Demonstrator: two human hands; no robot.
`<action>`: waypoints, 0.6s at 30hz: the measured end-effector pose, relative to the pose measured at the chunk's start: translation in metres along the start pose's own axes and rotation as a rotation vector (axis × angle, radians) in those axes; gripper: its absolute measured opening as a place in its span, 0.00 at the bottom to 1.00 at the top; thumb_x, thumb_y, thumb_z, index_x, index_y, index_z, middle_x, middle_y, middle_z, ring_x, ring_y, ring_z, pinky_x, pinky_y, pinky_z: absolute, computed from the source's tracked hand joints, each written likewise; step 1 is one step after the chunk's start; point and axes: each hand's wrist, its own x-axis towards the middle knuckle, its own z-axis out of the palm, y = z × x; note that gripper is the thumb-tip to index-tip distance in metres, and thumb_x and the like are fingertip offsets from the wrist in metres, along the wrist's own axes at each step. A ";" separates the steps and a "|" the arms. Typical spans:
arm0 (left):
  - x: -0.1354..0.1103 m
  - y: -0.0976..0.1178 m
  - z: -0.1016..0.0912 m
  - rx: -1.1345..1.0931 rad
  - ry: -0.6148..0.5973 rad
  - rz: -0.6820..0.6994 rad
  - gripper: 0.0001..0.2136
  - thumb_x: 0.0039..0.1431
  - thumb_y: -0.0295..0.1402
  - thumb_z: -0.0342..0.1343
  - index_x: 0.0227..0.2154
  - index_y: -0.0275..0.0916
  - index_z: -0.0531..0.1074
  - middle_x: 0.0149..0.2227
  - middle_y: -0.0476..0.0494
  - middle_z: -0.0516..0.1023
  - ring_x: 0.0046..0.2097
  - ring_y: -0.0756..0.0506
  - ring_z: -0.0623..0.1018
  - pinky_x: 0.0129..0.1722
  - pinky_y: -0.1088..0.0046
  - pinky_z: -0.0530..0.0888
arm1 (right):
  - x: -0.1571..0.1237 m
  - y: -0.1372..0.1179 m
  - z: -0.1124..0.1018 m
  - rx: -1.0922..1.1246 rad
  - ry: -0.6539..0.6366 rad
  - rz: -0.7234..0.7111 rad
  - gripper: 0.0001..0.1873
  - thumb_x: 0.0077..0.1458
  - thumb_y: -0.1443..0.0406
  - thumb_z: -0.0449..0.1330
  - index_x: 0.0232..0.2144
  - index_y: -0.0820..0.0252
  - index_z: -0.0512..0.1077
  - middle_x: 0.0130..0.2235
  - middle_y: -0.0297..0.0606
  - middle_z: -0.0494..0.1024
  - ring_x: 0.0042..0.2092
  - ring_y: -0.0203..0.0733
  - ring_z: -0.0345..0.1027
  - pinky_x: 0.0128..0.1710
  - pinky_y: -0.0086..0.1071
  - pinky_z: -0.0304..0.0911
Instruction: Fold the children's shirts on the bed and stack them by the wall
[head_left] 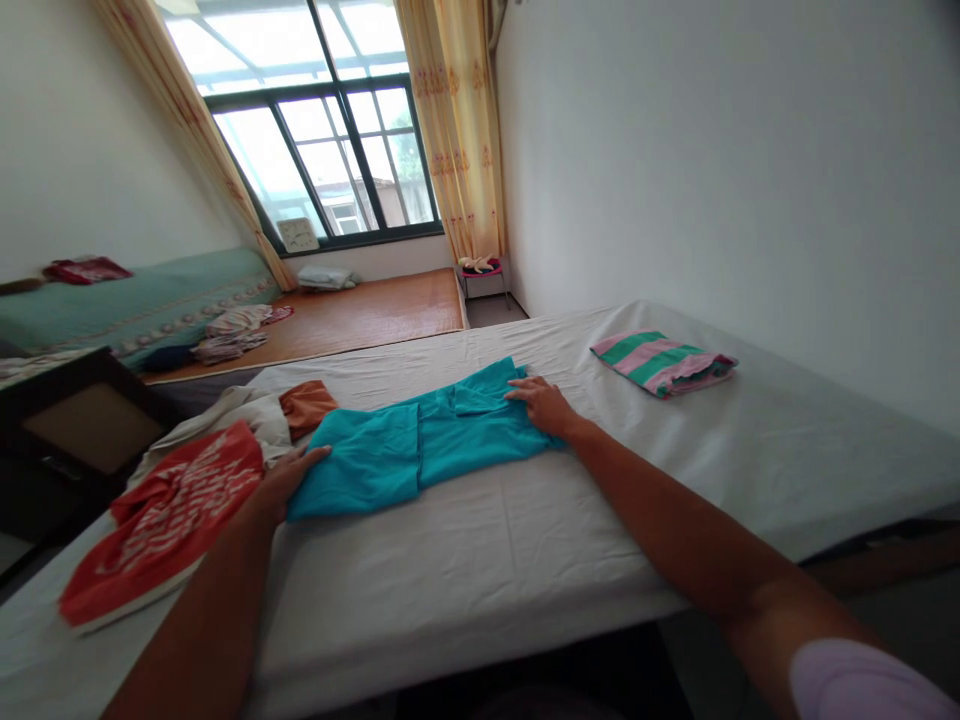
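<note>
A turquoise folded garment [375, 450] lies flat across the bed in front of me, with a fold line near its middle. My left hand [291, 475] is closed on its left end, fingertips on top of the cloth. At the opposite end, my right hand [546, 405] has bent fingers over the right edge and grips it; the thumb is mostly hidden. Just left of my left hand lies a red garment with white lettering [187, 490], loosely spread. A pink and green striped folded cloth [660, 362] rests apart, beyond my right hand.
Beige cloth [247, 415] and a brown piece [309, 405] lie behind the red garment. The bed has a white sheet [465, 560]. A dark cabinet [75, 440] stands at left. Farther off are a brown mat-covered bed [375, 305], a window and a small stool [482, 270].
</note>
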 end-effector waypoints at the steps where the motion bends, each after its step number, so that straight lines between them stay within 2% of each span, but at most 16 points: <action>1: -0.003 0.010 0.001 -0.044 -0.047 0.000 0.23 0.48 0.37 0.63 0.48 0.38 0.72 0.33 0.40 0.81 0.32 0.40 0.80 0.32 0.64 0.79 | 0.001 0.005 -0.002 0.029 0.059 0.035 0.26 0.51 0.75 0.51 0.49 0.51 0.74 0.58 0.32 0.70 0.59 0.45 0.59 0.56 0.43 0.59; 4: -0.009 0.050 0.013 -0.116 -0.120 0.083 0.25 0.51 0.37 0.60 0.53 0.39 0.67 0.34 0.42 0.80 0.32 0.41 0.80 0.32 0.63 0.79 | 0.001 0.021 -0.010 0.131 0.195 0.098 0.23 0.50 0.76 0.51 0.44 0.56 0.76 0.52 0.37 0.75 0.54 0.41 0.65 0.57 0.39 0.59; 7: -0.012 0.097 0.047 -0.048 -0.122 0.198 0.25 0.53 0.37 0.58 0.54 0.37 0.66 0.36 0.42 0.79 0.34 0.42 0.80 0.33 0.66 0.79 | -0.001 0.034 -0.021 0.204 0.336 0.130 0.23 0.48 0.77 0.49 0.40 0.57 0.77 0.48 0.37 0.77 0.51 0.40 0.68 0.56 0.37 0.60; 10: -0.013 0.133 0.103 0.045 -0.146 0.294 0.25 0.53 0.36 0.58 0.55 0.36 0.66 0.37 0.42 0.79 0.36 0.42 0.79 0.34 0.67 0.78 | -0.006 0.046 -0.029 0.238 0.425 0.188 0.21 0.49 0.76 0.49 0.39 0.57 0.77 0.46 0.37 0.78 0.49 0.41 0.70 0.53 0.37 0.63; 12: -0.013 0.148 0.146 0.080 -0.167 0.354 0.26 0.52 0.35 0.59 0.55 0.35 0.66 0.39 0.41 0.78 0.38 0.42 0.79 0.36 0.67 0.78 | -0.009 0.055 -0.032 0.238 0.437 0.234 0.20 0.50 0.75 0.49 0.38 0.57 0.77 0.45 0.37 0.79 0.47 0.41 0.71 0.51 0.35 0.64; 15: -0.011 0.157 0.212 0.168 -0.166 0.437 0.28 0.50 0.32 0.59 0.56 0.34 0.66 0.46 0.38 0.77 0.44 0.40 0.78 0.42 0.67 0.76 | -0.011 0.067 -0.032 0.220 0.425 0.317 0.19 0.51 0.74 0.49 0.37 0.58 0.77 0.44 0.37 0.79 0.44 0.40 0.72 0.48 0.33 0.66; 18: -0.015 0.152 0.272 0.288 -0.218 0.458 0.31 0.52 0.30 0.57 0.60 0.32 0.60 0.55 0.32 0.71 0.52 0.37 0.74 0.47 0.67 0.73 | -0.011 0.074 -0.031 0.197 0.412 0.386 0.19 0.51 0.73 0.50 0.38 0.57 0.77 0.41 0.36 0.80 0.42 0.41 0.73 0.47 0.33 0.65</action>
